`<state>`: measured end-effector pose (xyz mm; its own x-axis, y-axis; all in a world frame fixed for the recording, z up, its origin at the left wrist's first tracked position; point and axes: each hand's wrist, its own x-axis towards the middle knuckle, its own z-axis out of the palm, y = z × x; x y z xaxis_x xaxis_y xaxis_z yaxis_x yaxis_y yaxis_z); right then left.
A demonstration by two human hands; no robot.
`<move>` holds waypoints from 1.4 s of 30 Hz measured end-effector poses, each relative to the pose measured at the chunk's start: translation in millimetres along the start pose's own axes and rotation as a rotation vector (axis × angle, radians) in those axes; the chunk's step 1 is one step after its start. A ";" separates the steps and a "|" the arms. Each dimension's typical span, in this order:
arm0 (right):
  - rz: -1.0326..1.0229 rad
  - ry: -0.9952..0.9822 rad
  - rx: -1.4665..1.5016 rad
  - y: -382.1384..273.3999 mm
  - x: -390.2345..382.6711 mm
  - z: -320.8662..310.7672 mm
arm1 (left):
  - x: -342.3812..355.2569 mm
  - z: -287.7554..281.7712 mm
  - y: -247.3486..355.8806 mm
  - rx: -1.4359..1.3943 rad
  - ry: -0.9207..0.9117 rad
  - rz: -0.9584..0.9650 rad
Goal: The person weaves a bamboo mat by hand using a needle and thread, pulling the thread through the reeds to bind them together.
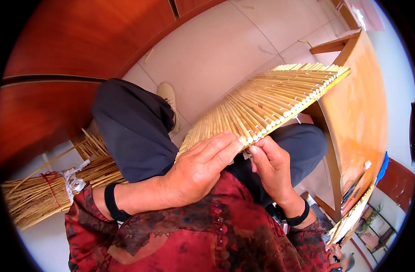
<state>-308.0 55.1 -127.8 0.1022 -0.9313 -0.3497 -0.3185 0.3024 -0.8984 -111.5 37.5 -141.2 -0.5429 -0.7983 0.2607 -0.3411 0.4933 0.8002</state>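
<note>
Straw-yellow mat (243, 106); slim stalks (266, 97) side by side; pale round ends (282, 119).

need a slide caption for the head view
Left hand and right hand meet at the edge of a stalk mat.

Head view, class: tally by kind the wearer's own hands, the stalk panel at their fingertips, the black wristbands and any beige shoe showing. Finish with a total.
Hands: 2 (left hand, right hand)
Stalk panel: 1
Black wristbands: 2 (left wristband, right wristband)
Beige shoe: 1
Total: 6
</note>
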 end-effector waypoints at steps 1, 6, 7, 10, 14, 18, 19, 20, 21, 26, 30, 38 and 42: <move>0.009 -0.006 -0.011 3.1 -3.3 -1.3 | -1.1 -0.8 1.1 -0.040 -0.041 -0.014; 0.034 0.033 0.192 17.6 -19.8 -7.1 | -9.8 -2.2 3.9 -0.223 -0.181 -0.071; 0.037 0.009 0.173 20.2 -21.7 -9.7 | -12.2 -1.6 3.4 -0.278 -0.203 -0.111; 0.029 0.024 0.174 23.4 -23.6 -11.9 | -10.3 -1.6 -0.2 -0.299 -0.216 -0.070; 0.061 0.006 0.190 19.3 -22.2 -13.6 | -12.9 1.7 -2.0 -0.255 -0.224 -0.070; 0.050 0.001 0.184 20.4 -22.9 -15.8 | -11.8 3.6 -2.2 -0.217 -0.187 -0.042; 0.051 0.000 0.165 20.4 -22.5 -16.5 | -10.5 3.7 -2.5 -0.216 -0.174 -0.034; 0.052 0.003 0.166 21.2 -22.7 -16.3 | -9.6 4.1 -2.7 -0.218 -0.176 -0.032; 0.046 0.019 0.168 22.0 -22.8 -15.9 | -8.6 4.7 -2.7 -0.203 -0.169 -0.020; 0.052 0.022 0.170 17.1 -20.9 -16.7 | -6.7 5.1 -2.0 -0.177 -0.178 -0.015; 0.052 0.003 0.114 12.1 -16.4 -16.8 | -6.3 4.3 -0.6 -0.169 -0.172 -0.028; -0.008 0.005 0.123 15.7 -13.9 -16.4 | -2.7 6.7 2.2 -0.228 -0.176 -0.105; 0.012 -0.003 0.118 13.4 -12.7 -17.3 | -0.8 10.2 0.3 -0.209 -0.159 -0.080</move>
<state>-329.8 67.4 -130.8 0.1019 -0.9270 -0.3610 -0.2067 0.3353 -0.9192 -119.0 41.8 -146.7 -0.6395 -0.7598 0.1172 -0.2312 0.3355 0.9133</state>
